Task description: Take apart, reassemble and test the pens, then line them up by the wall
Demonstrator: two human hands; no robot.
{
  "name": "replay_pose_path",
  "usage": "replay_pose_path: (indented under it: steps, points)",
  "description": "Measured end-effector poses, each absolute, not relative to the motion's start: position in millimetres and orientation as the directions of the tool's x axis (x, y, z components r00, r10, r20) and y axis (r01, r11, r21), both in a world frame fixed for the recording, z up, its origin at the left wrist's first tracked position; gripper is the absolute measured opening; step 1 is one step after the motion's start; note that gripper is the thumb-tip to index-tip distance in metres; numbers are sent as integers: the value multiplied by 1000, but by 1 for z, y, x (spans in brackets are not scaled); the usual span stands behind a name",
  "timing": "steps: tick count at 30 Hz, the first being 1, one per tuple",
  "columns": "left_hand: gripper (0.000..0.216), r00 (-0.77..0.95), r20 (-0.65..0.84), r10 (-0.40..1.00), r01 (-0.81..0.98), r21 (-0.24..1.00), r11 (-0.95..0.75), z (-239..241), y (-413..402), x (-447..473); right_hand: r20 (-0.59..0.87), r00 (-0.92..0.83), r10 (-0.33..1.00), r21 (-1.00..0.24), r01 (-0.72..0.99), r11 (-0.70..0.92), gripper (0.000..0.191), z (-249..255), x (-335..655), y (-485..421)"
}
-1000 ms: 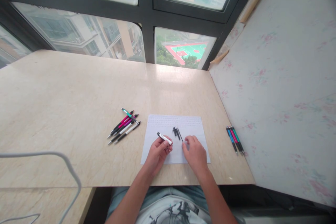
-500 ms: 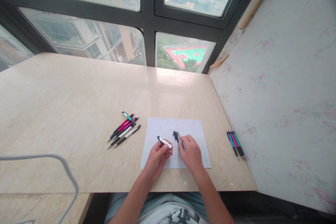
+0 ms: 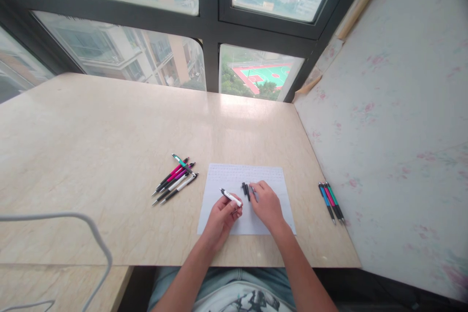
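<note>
wht/blk pen [image 3: 230, 197], tilted, blk pcs [image 3: 247, 191] just R

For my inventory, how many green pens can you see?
2: a green pen lying across the pile left of the paper, and another beside the right wall. Others may be hidden.

Left hand [image 3: 219, 217] holds white pen [image 3: 233, 198]; right hand [image 3: 268, 207] near black parts [image 3: 244, 189] on paper [image 3: 250, 224].

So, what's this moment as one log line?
left hand: holds white pen barrel | right hand: at black pen parts, grip unclear | beneath: paper sheet | beside sheet: pen pile
</note>
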State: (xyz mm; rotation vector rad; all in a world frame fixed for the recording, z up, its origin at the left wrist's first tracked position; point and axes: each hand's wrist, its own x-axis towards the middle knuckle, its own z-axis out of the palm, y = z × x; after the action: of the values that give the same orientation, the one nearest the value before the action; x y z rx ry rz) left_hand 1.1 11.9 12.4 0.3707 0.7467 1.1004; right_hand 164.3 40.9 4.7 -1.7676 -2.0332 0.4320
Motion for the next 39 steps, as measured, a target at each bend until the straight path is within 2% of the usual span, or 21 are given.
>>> replay_pose_path:
  steps: [6, 9, 12, 15, 18, 21, 27, 31, 39]
  points:
    - [18, 244, -364, 899, -660, 617, 429, 10, 12, 1, 92, -133, 987, -513, 843, 162, 23, 5, 168, 45]
    - [19, 246, -360, 900, -660, 618, 427, 10, 13, 1, 137, -127, 982, -578, 795, 184, 20, 7, 172, 45]
    - [19, 240, -360, 902, -659, 622, 423, 11, 13, 1, 125, -51, 991, -754, 645, 128, 20, 10, 174, 36]
    - [19, 233, -369, 900, -658, 621, 425, 11, 12, 1, -2, 3, 1000, -916, 401, -3, 21, 11, 170, 19]
    - [18, 228, -366, 902, -663, 620, 419, 11, 12, 1, -55, -54, 997, -966, 256, -40, 22, 14, 164, 1]
    - [18, 222, -356, 908, -668, 623, 408, 11, 11, 1, -41, -93, 995, -978, 209, -20, 22, 19, 159, -9]
    - [17, 228, -350, 908, -662, 629, 409, 9, 11, 1, -13, -72, 997, -971, 241, 5, 22, 24, 158, -9]
    - [17, 228, -358, 905, -654, 632, 415, 9, 11, 1, 18, 34, 999, -928, 372, 4, 24, 15, 166, -5]
    - [17, 223, -365, 904, -652, 634, 417, 8, 12, 1, 160, 31, 987, -667, 740, 84, 25, -3, 181, 20]
